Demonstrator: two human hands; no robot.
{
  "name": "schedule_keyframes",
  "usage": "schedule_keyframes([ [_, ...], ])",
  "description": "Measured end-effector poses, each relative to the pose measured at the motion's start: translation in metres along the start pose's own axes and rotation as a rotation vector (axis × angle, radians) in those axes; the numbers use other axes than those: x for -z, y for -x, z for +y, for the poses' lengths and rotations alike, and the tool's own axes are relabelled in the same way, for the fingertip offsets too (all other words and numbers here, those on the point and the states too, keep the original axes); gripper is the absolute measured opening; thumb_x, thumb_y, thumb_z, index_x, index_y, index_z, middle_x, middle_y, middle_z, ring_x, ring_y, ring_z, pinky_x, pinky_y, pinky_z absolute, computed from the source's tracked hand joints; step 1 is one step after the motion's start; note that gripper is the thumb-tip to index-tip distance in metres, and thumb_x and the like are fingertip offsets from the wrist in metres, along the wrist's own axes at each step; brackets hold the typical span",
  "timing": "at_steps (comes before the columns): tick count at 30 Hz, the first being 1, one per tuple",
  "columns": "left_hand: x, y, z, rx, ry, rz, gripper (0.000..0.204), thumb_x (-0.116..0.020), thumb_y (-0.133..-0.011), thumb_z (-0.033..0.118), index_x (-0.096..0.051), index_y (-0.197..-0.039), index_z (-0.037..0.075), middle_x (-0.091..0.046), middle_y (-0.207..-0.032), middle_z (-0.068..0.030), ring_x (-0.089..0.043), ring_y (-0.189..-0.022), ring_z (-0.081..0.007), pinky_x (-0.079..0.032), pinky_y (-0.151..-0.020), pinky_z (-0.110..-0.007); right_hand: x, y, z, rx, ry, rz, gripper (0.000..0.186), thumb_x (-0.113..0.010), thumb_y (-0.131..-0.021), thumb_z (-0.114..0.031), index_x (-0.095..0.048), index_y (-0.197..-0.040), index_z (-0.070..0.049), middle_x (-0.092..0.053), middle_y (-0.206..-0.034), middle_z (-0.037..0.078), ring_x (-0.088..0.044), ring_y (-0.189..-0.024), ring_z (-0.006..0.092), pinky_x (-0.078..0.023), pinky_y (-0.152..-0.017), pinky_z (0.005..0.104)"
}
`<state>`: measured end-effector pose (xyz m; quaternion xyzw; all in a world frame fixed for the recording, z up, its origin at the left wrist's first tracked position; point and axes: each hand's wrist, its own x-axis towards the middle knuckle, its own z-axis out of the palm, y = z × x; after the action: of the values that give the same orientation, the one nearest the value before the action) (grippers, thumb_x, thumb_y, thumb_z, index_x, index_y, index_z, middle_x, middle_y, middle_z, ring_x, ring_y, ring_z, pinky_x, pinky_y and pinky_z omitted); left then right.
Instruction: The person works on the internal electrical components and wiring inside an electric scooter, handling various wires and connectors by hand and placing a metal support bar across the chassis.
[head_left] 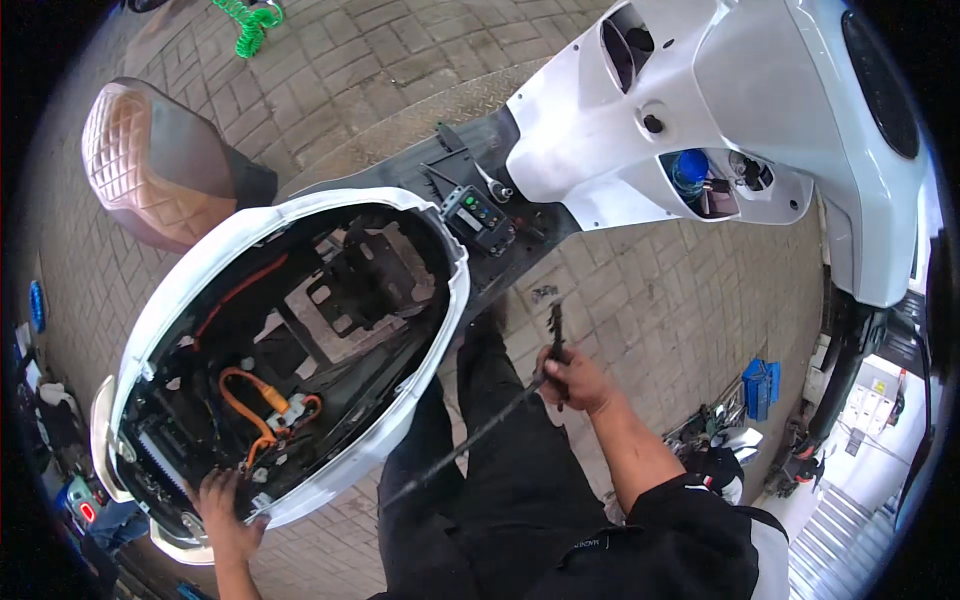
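Before me is a white scooter body point(160, 310) with its seat area uncovered. Inside the oval opening are a metal battery bracket point(340, 310) and an orange cable point(236, 393) with a connector. My left hand point(225, 515) lies with fingers spread on the rear rim of the body, near the cable. My right hand point(575, 382) is closed around a long, thin dark strip point(470, 440) beside the scooter. One piece points up from the fist with a jagged tip; the long part slants down across my legs. I cannot make out its exact kind.
On the footboard sit a black box with coloured terminals point(480, 220) and a ratchet wrench point(495, 185). A quilted brown seat point(165, 165) stands beyond the scooter. A blue-capped bottle point(690, 170) is in the front pocket. A blue bin point(760, 388) stands at right, a green coiled hose point(250, 28) far left.
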<state>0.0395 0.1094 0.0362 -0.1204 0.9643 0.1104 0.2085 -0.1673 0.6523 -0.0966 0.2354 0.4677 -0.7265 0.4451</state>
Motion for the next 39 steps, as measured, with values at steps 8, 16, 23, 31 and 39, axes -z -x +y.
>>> schedule_keyframes([
  [8,-0.054,-0.018,0.146,-0.339,0.182,-0.124,0.093,-0.079,-0.059,0.040,-0.046,-0.141,0.011,-0.036,-0.151,-0.0222,-0.037,-0.138,-0.0430,-0.013,-0.116,-0.067,-0.031,-0.028,0.014,-0.260,-0.303,-0.370,0.013,-0.057,-0.101,-0.022,-0.055,-0.103,-0.009,-0.044,-0.068,-0.002,-0.038,-0.051,0.0088,-0.029,-0.045,0.0265],
  [16,-0.065,-0.077,0.240,-0.260,0.915,-0.015,0.057,-0.035,-0.099,0.053,-0.074,-0.099,0.011,-0.073,-0.106,-0.0053,-0.058,-0.123,-0.0309,-0.008,-0.119,-0.060,-0.057,-0.059,0.030,-0.403,-0.017,-0.604,0.026,-0.055,-0.103,-0.029,-0.053,-0.110,-0.005,-0.055,-0.078,0.002,-0.054,-0.068,0.0109,-0.047,-0.064,0.0294],
  [23,-0.079,-0.096,0.226,-0.286,0.862,0.097,0.047,-0.041,-0.098,0.043,-0.069,-0.076,0.012,-0.075,-0.083,-0.0034,-0.070,-0.102,-0.0261,-0.012,-0.120,-0.056,-0.004,-0.130,-0.023,0.149,0.942,0.005,0.035,-0.069,-0.090,-0.024,-0.061,-0.111,0.003,-0.065,-0.091,0.011,-0.064,-0.088,0.0225,-0.052,-0.081,0.0353],
  [31,-0.085,-0.098,0.227,-0.355,0.463,-0.043,0.011,-0.069,-0.073,0.018,-0.066,-0.067,0.027,-0.069,-0.071,0.0100,-0.069,-0.103,-0.0133,-0.022,-0.116,-0.047,0.043,-0.270,-0.048,0.583,1.605,0.492,0.100,-0.085,-0.069,-0.035,-0.031,-0.151,-0.015,-0.043,-0.135,0.023,-0.043,-0.127,0.0429,-0.038,-0.105,0.0512],
  [39,-0.093,-0.097,0.234,-0.335,0.413,0.009,0.007,-0.067,-0.077,0.030,-0.065,-0.075,0.024,-0.068,-0.072,0.0072,-0.069,-0.103,-0.0172,-0.022,-0.115,-0.050,0.023,-0.266,-0.024,0.600,1.516,0.476,0.106,-0.083,-0.067,-0.030,-0.023,-0.154,-0.022,-0.038,-0.134,0.030,-0.042,-0.121,0.0498,-0.035,-0.103,0.0579],
])
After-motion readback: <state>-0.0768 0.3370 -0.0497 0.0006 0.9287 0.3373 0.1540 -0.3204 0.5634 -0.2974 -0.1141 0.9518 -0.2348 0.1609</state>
